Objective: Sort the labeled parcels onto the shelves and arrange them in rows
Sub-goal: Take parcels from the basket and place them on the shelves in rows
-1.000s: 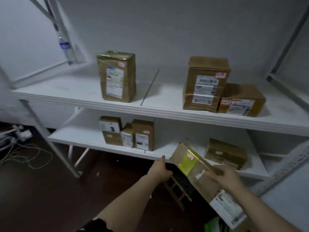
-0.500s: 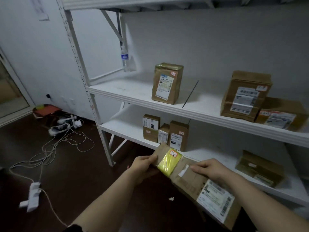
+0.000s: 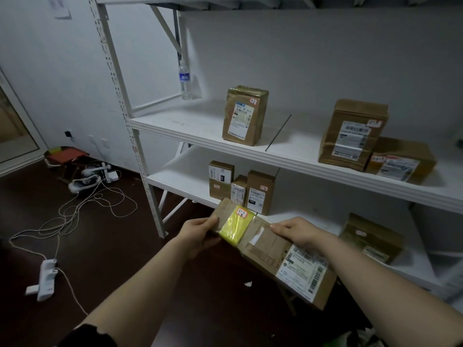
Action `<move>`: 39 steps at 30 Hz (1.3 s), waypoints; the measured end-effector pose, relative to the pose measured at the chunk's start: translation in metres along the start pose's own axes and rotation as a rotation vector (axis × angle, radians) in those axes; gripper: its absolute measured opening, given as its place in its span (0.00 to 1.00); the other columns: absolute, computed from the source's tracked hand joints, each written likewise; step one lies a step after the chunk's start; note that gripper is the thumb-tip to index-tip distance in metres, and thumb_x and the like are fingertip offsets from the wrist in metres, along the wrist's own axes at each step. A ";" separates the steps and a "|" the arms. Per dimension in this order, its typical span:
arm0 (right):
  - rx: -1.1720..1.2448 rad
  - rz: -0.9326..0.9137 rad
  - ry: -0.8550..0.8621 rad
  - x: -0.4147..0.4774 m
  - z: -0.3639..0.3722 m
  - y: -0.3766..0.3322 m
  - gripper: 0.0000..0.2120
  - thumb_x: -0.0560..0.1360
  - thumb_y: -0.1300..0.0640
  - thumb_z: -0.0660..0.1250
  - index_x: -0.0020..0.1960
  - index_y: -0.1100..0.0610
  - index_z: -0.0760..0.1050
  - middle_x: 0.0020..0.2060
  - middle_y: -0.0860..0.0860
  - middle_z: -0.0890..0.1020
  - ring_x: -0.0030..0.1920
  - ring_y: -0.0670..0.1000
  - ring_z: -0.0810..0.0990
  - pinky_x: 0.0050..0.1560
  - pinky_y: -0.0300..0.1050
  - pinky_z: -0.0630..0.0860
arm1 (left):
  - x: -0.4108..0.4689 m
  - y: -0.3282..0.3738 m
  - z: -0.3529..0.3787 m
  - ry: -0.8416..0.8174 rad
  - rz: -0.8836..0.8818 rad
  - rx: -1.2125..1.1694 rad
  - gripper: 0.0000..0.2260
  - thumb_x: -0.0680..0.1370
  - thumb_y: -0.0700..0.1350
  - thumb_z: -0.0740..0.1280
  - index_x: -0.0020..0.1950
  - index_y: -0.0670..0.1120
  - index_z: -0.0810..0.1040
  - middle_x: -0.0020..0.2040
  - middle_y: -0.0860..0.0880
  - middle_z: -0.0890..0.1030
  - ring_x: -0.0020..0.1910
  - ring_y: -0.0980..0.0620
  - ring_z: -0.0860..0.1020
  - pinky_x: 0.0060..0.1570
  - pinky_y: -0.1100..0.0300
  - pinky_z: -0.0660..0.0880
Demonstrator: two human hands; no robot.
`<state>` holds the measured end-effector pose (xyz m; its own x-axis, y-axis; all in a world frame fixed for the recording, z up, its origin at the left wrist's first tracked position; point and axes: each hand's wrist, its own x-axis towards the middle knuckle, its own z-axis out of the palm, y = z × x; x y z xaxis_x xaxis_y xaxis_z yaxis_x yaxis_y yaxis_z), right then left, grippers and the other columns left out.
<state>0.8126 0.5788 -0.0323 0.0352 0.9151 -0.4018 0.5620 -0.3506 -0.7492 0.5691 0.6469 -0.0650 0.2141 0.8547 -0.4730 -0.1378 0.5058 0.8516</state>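
Both hands hold a long parcel (image 3: 270,249) in the air in front of the lower shelf (image 3: 180,182). The left hand (image 3: 200,234) grips its far end and the right hand (image 3: 298,232) curls over its top edge. It is tilted face-up, probably so the handwritten tag (image 3: 242,212) on the yellow tape can be read before choosing a row.

water bottle (image 3: 185,80): upright, blue label
power strip (image 3: 46,279): white, on dark floor (image 3: 140,266)
cables (image 3: 100,196): tangled, white
stool (image 3: 67,156): red-topped
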 end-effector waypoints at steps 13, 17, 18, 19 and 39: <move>0.075 0.012 -0.044 -0.015 -0.010 0.002 0.13 0.76 0.48 0.67 0.55 0.54 0.80 0.43 0.48 0.84 0.44 0.45 0.83 0.41 0.37 0.76 | 0.001 0.000 0.010 -0.018 -0.011 0.045 0.14 0.78 0.41 0.66 0.61 0.35 0.75 0.53 0.38 0.79 0.48 0.44 0.79 0.36 0.55 0.82; 0.040 0.033 -0.099 -0.006 -0.004 0.015 0.08 0.74 0.53 0.70 0.52 0.54 0.81 0.42 0.49 0.85 0.43 0.46 0.84 0.43 0.39 0.79 | -0.002 -0.009 0.011 0.008 -0.076 0.086 0.14 0.78 0.40 0.66 0.61 0.33 0.74 0.52 0.38 0.78 0.49 0.44 0.79 0.34 0.55 0.82; 0.047 0.044 -0.110 -0.004 -0.002 0.018 0.08 0.74 0.53 0.70 0.52 0.54 0.81 0.43 0.49 0.85 0.44 0.47 0.84 0.45 0.42 0.80 | -0.003 -0.011 0.010 0.018 -0.087 0.091 0.14 0.78 0.40 0.66 0.60 0.34 0.74 0.52 0.38 0.77 0.49 0.43 0.79 0.34 0.55 0.82; 0.052 0.050 -0.119 -0.002 0.000 0.019 0.09 0.74 0.53 0.70 0.52 0.54 0.81 0.43 0.50 0.85 0.44 0.48 0.84 0.47 0.44 0.80 | -0.003 -0.012 0.008 0.026 -0.095 0.094 0.14 0.78 0.41 0.66 0.60 0.33 0.74 0.53 0.38 0.77 0.50 0.43 0.78 0.34 0.55 0.82; -0.049 0.042 -0.099 0.074 0.094 -0.085 0.09 0.76 0.53 0.68 0.55 0.53 0.80 0.45 0.46 0.83 0.45 0.43 0.81 0.40 0.35 0.74 | 0.056 0.038 -0.128 0.064 -0.077 0.125 0.10 0.79 0.40 0.66 0.52 0.33 0.75 0.47 0.39 0.78 0.45 0.45 0.78 0.31 0.56 0.81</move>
<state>0.6900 0.6576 -0.0478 -0.0210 0.8747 -0.4842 0.6019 -0.3756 -0.7047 0.4517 0.7294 -0.0880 0.1571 0.8218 -0.5477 -0.0016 0.5547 0.8320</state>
